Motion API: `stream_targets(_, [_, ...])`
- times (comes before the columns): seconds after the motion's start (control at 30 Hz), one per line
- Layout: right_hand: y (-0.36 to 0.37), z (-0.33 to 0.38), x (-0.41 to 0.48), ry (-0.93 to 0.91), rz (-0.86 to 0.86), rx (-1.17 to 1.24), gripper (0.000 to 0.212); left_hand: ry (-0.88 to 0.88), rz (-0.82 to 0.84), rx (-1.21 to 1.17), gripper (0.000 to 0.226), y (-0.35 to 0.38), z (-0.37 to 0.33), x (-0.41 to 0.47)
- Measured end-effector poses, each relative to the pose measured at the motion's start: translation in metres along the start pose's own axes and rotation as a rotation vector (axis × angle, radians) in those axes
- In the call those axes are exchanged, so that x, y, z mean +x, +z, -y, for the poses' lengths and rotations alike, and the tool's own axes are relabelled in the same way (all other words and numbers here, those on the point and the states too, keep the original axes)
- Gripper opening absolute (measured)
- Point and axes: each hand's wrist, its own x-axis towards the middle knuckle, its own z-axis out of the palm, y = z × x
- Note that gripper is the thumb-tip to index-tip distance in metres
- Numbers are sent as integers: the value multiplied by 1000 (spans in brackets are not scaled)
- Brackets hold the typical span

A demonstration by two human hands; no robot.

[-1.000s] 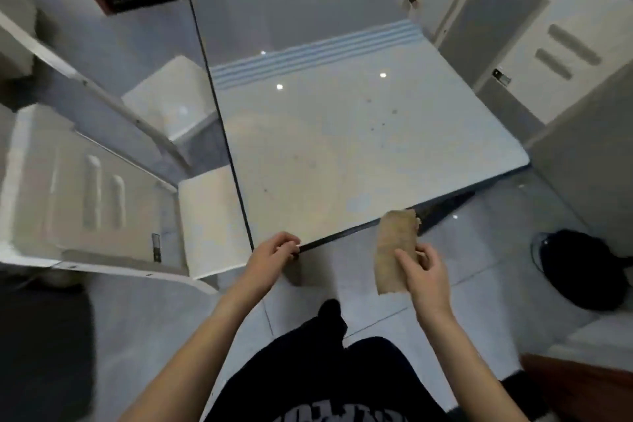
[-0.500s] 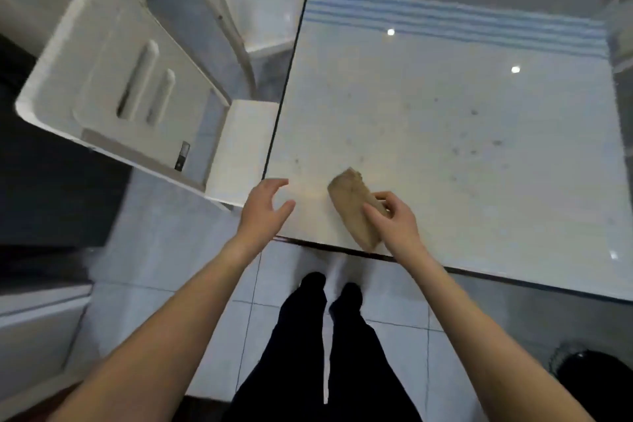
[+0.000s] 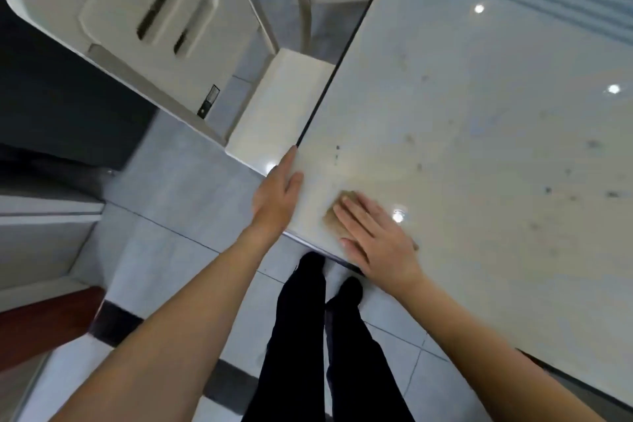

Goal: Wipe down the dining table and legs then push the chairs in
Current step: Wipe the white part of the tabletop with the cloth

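Standing at the near left corner of the tabletop, looking straight down. Pressing a brown cloth flat onto the glossy surface with the right hand, fingers straight and close together, released rather than curled, pointing away and to the left. Covering most of the cloth with palm and fingers; only a strip showing past the fingertips, plus what seems a small sliver at the little-finger side of the palm. Long axis hard to judge for that reason, seemingly lying roughly along the near edge of the tabletop, just inside it. Resting the left hand just left of the cloth, apart from it, open and flat over the very corner, fingers straight, pointing away along the dark left edge, holding nothing. Beyond the right hand, scattered dark specks on the surface, well apart from the cloth. To the left of the left hand, a white chair, seat meeting the left edge, slotted back farther left. Below the forearms, black trouser legs on a grey tiled floor.
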Motion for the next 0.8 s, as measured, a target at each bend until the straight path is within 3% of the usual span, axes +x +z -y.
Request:
stream_targets(0.07, [5,-9,26,-155,87,3,44,-18,-52,34,45,1,0,1])
stream_targets(0.13, [8,-32,59,-165,91,0,43,-29,-61,41,43,0,1,4])
stream_targets(0.3, [-9,-101,181,276,-192,-72,41,-33,-66,-2,41,-1,2,3])
stream_targets(0.37, [-10,-103,198,319,-205,-74,42,-44,-58,-8,42,-1,2,3])
stream_targets(0.43, [0,-75,169,207,-150,-64,43,-56,-45,-9,42,-2,1,3])
stream_targets(0.53, [5,-18,70,-120,138,16,44,-74,-34,3,43,-2,0,4])
stream_targets(0.63, [-17,-34,26,-315,229,51,38,-70,-17,16,43,-3,0,4])
stream_targets(0.7, [-32,-79,39,-165,80,55,33,-47,-14,30,44,-2,1,5])
stream_targets(0.8, [-65,-165,104,415,-269,-106,42,-42,-33,36,43,0,3,5])
